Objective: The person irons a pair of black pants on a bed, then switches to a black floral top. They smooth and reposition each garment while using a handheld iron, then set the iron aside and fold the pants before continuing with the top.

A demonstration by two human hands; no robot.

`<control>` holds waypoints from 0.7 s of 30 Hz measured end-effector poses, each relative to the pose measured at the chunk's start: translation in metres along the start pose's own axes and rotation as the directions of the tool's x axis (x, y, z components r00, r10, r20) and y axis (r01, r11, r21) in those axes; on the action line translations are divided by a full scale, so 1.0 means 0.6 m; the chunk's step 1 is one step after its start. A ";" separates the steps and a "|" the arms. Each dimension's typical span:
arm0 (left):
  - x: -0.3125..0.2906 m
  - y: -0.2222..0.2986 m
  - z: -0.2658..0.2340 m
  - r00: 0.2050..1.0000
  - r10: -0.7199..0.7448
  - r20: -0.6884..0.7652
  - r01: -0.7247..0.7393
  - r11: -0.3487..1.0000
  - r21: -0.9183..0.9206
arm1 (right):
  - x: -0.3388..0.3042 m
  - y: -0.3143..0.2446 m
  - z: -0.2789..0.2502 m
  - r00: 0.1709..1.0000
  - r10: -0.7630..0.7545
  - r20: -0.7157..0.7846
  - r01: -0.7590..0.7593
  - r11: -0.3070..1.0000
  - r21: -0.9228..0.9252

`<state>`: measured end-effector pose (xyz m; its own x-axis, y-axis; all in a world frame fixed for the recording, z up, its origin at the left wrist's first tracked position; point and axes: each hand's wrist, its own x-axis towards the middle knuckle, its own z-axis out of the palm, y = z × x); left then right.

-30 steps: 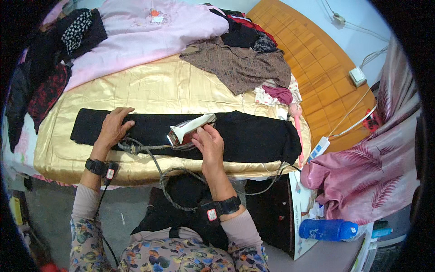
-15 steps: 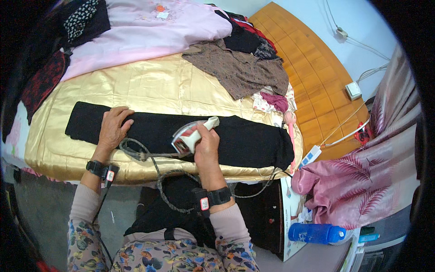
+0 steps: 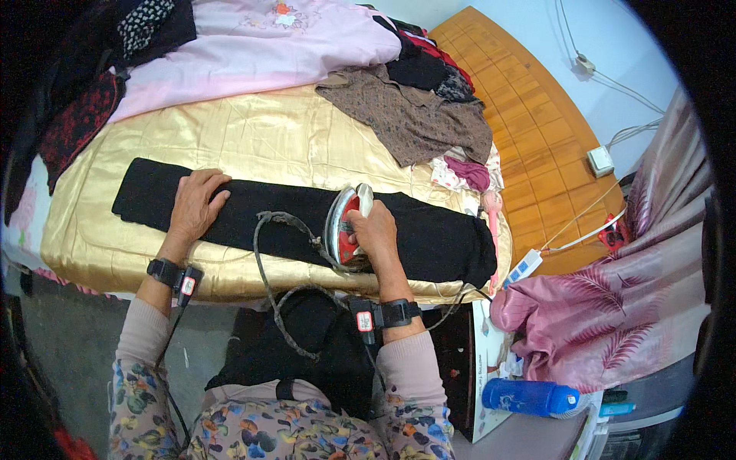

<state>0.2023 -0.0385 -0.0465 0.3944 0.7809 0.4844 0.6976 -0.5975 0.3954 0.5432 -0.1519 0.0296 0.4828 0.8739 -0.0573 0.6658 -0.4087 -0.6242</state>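
Note:
Folded lengthwise, a pair of black trousers (image 3: 284,203) lies across the golden satin cover (image 3: 253,138) of the bed. My left hand (image 3: 195,205) rests on the trousers toward their left end, fingers extended and a little bent, holding nothing. Around the handle of a red and white clothes iron (image 3: 337,230) my right hand (image 3: 377,230) is closed. The iron is over the middle of the trousers, tipped so its silvery edge faces left; whether it touches the cloth I cannot tell. Its grey braided cord (image 3: 261,257) loops across the trousers and hangs down the bed's near side.
Beyond the trousers lie a brown patterned shirt (image 3: 406,111), a pink embroidered cloth (image 3: 253,54) and dark clothes (image 3: 153,34). To the right are a wooden headboard (image 3: 529,115), a white power strip (image 3: 524,267), a pink curtain (image 3: 583,314) and a blue bottle (image 3: 529,396).
My right hand has carried the iron a little to the right and turned it more upright. The cord loop has shifted right, away from my left hand, which stays on the trousers.

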 end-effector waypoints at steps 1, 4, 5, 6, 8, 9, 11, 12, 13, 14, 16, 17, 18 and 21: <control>0.000 0.001 0.000 1.000 0.007 -0.006 -0.007 1.000 -0.006 | 0.001 -0.001 0.004 1.000 0.011 -0.017 -0.012 0.999 -0.035; -0.001 0.002 -0.001 1.000 0.003 -0.005 -0.003 1.000 -0.012 | 0.001 -0.004 0.006 1.000 0.009 -0.027 -0.011 0.997 -0.080; -0.002 0.002 -0.002 1.000 -0.002 -0.001 0.002 1.000 -0.015 | -0.001 -0.007 0.004 0.999 0.018 -0.036 -0.022 0.995 -0.096; -0.002 0.002 -0.002 1.000 0.002 -0.007 -0.002 1.000 -0.014 | -0.005 -0.009 0.002 0.998 -0.017 -0.062 0.009 0.991 -0.133; -0.002 0.002 -0.003 1.000 -0.016 0.007 0.016 0.999 -0.045 | -0.012 -0.015 -0.004 0.990 -0.071 -0.121 0.044 0.976 -0.215; -0.003 0.002 -0.004 1.000 -0.028 0.009 0.028 0.998 -0.052 | -0.015 -0.019 -0.007 0.988 -0.070 -0.136 0.037 0.972 -0.234; -0.003 0.002 -0.005 1.000 -0.022 -0.002 0.022 0.998 -0.066 | -0.021 -0.026 -0.016 0.984 -0.062 -0.166 0.015 0.962 -0.271; -0.002 0.002 -0.005 1.000 -0.023 -0.001 0.023 0.998 -0.061 | -0.024 -0.028 -0.022 0.986 -0.074 -0.149 0.023 0.948 -0.318; -0.002 0.002 -0.005 1.000 -0.019 -0.007 0.018 0.997 -0.069 | -0.025 -0.030 -0.025 0.988 -0.071 -0.135 0.021 0.940 -0.340; -0.002 0.002 -0.005 1.000 -0.020 -0.010 0.019 0.998 -0.068 | -0.026 -0.031 -0.027 0.990 -0.070 -0.126 0.019 0.929 -0.371; -0.002 0.002 -0.005 1.000 -0.024 -0.010 0.024 0.997 -0.074 | -0.026 -0.029 -0.032 0.990 -0.083 -0.115 0.027 0.904 -0.427; -0.003 0.002 -0.005 1.000 -0.030 -0.006 0.030 0.996 -0.081 | -0.026 -0.027 -0.035 0.989 -0.099 -0.111 0.038 0.891 -0.453; -0.003 0.002 -0.005 0.999 -0.038 -0.010 0.037 0.996 -0.079 | -0.026 -0.023 -0.037 0.988 -0.114 -0.107 0.050 0.877 -0.477; -0.004 0.002 -0.005 0.999 -0.051 -0.002 0.051 0.995 -0.087 | -0.020 -0.007 -0.052 0.983 -0.129 -0.132 0.038 0.840 -0.541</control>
<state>0.2003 -0.0414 -0.0446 0.3569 0.8100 0.4653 0.6619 -0.5708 0.4859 0.5523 -0.1691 0.0574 0.4636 0.8768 0.1274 0.8854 -0.4528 -0.1054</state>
